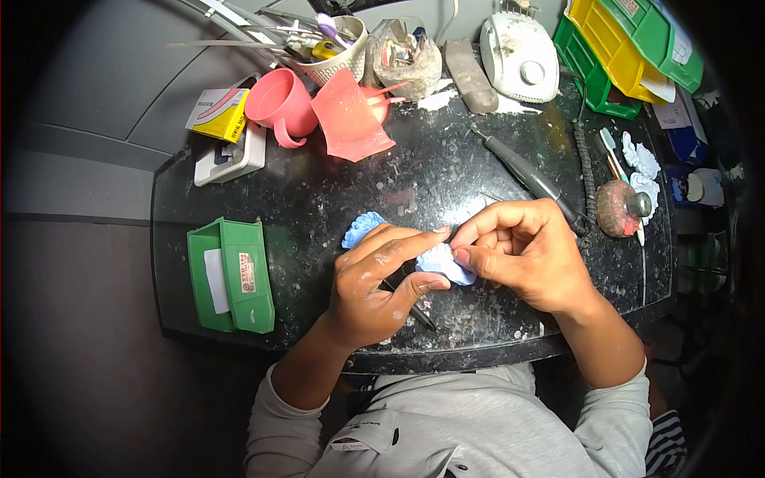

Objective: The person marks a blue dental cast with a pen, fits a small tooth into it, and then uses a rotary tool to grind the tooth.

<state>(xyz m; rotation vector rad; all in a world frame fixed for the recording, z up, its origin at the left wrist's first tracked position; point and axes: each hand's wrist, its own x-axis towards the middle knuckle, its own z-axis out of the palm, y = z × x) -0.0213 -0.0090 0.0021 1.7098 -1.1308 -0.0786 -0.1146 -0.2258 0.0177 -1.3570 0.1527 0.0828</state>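
Above the black worktop, my left hand point(370, 279) grips a pale blue plaster dental cast point(446, 267) between its thumb and fingers. My right hand point(534, 255) is closed in a pinch, thumb and forefinger tips against the cast's upper right edge. Whatever lies between those two tips is too small to make out. A second blue dental cast point(362, 227) rests on the worktop just beyond my left hand, which partly covers it. Below the left hand, the end of a dark pen-like tool point(422, 319) sticks out.
A grey handpiece point(522, 167) with a coiled cord lies beyond my right hand. At right stands a round pinkish pot with a metal knob point(617, 209). A green bin point(247, 275) is at left. Pink wax sheet point(351, 115), pink mug point(279, 103) and white control unit point(519, 60) line the back.
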